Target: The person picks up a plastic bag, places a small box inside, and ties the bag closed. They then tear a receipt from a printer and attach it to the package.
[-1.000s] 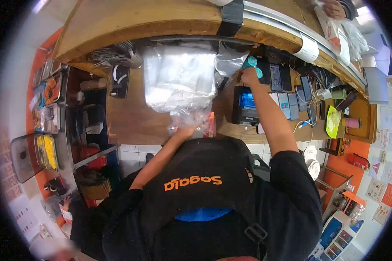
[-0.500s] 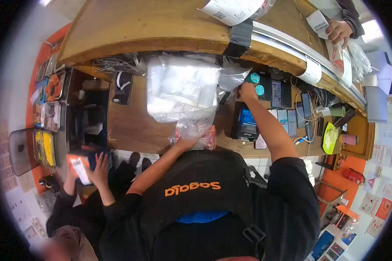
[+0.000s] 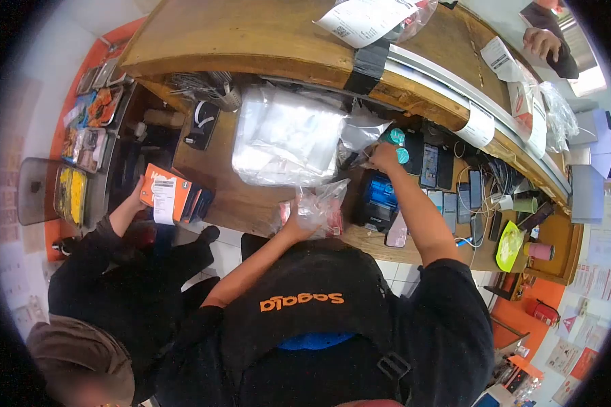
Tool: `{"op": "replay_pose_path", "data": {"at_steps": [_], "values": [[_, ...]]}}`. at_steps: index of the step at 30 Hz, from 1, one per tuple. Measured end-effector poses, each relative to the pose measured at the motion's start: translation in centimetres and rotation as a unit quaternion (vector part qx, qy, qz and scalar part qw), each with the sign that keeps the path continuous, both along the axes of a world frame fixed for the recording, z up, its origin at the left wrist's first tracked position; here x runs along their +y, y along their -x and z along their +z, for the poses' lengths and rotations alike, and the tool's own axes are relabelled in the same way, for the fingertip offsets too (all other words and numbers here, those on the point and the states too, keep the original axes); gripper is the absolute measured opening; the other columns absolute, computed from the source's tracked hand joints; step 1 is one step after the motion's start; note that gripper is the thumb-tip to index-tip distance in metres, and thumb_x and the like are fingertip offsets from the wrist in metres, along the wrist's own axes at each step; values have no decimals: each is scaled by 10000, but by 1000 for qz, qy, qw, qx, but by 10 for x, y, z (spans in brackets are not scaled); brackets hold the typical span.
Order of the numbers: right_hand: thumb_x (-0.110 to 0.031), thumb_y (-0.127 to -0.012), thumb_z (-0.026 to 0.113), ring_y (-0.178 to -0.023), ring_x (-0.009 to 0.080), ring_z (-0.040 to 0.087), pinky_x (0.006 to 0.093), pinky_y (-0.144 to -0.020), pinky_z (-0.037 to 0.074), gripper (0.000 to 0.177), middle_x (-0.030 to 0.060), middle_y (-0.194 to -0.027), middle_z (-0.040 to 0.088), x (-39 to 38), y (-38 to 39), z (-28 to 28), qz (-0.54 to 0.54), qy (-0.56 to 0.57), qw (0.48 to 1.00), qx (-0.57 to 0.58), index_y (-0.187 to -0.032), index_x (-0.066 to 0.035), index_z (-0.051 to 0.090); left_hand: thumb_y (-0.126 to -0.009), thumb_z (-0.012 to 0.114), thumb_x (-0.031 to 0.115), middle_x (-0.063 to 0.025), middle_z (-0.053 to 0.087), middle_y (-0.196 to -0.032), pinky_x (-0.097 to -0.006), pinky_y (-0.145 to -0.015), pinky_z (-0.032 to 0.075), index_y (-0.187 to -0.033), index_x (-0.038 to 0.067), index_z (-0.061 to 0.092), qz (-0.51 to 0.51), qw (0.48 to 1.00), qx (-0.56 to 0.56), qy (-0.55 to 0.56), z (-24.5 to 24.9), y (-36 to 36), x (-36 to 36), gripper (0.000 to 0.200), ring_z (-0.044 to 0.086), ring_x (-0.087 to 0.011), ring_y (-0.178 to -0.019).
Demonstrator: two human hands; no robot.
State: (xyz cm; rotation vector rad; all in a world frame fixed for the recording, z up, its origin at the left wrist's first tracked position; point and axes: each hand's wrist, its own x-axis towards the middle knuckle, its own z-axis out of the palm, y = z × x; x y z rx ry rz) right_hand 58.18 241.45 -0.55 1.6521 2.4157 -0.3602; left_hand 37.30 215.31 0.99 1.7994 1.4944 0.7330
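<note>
Steadying bag [image 3: 331, 200], centre frame: left hand [image 3: 294, 225] grips it, best kept taut; right hand [image 3: 384, 158], right of centre: grip unclear.

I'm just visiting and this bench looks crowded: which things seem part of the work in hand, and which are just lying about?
Likely in the job:
- clear plastic and red packet, at the left hand
- teal objects, near the right hand

Apparently lying about:
- phones
- yellow-green packet
- pink roll
</note>
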Motion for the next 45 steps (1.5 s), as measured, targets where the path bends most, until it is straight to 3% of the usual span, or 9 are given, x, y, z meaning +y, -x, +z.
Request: {"op": "replay_pose_path", "data": {"at_steps": [2,3,5,9,17,30,39,42,45], "values": [[-55,-707,636,-682,304,652,342,-610,543,125,187,-759,667,-6,-17,30,72,42,996,-29,-782,38,672,-824,589,284,-177,551,-1155,-454,-954,349,-1080,87,564,33,999,17,10,8,-6,-3,324,495,-344,-1098],[-53,-711,662,-680,262,648,317,-600,543,141,172,-772,658,-8,-32,42,-74,232,954,174,-817,39,659,-780,628,294,-179,550,-1115,-462,-920,349,-1046,89,550,66,997,37,24,28,-8,-3,345,495,-352,-1066],[3,-746,668,-660,156,626,250,-584,532,180,101,-769,632,-22,-53,82,-231,432,754,438,-919,28,623,-691,705,315,-182,546,-1035,-480,-851,350,-977,91,522,128,988,75,48,65,-13,-1,407,494,-367,-1001],[-10,-868,575,-640,114,619,206,-600,530,157,79,-777,636,-46,-76,128,-254,453,594,614,-1019,31,592,-586,771,318,-174,548,-972,-467,-814,367,-951,58,519,109,990,86,-9,62,-8,-2,514,500,-374,-952],[-53,-892,571,-666,132,655,217,-608,556,136,121,-853,673,-72,-97,153,-234,398,498,734,-975,44,618,-613,725,205,-228,630,-862,-516,-733,434,-981,0,574,109,985,131,-27,58,-12,-3,448,594,-421,-846],[-73,-891,575,-665,118,623,215,-614,534,226,93,-827,652,-99,-80,169,-188,382,491,760,-1075,56,589,-723,724,314,-198,662,-882,-437,-740,499,-988,52,663,115,990,56,61,76,-11,4,377,633,-384,-821],[-122,-805,581,-520,118,557,243,-480,447,195,40,-645,605,-158,38,92,-295,312,696,576,-909,-10,703,-676,769,212,-138,668,-944,-357,-796,499,-1073,16,612,59,987,-69,134,66,10,8,470,647,-265,-878],[-99,-778,602,-717,252,658,354,-660,507,176,178,-764,655,-176,64,27,-12,31,896,442,-892,3,687,-670,780,170,-98,658,-959,-346,-825,488,-1102,7,590,74,983,-131,109,61,14,8,499,623,-215,-891],[-84,-750,626,-787,335,656,380,-729,497,180,214,-849,661,-186,78,23,-58,117,829,544,-908,-23,690,-677,778,142,-76,647,-948,-336,-794,493,-1124,-1,571,70,983,-158,66,55,16,8,513,607,-183,-863]]}}
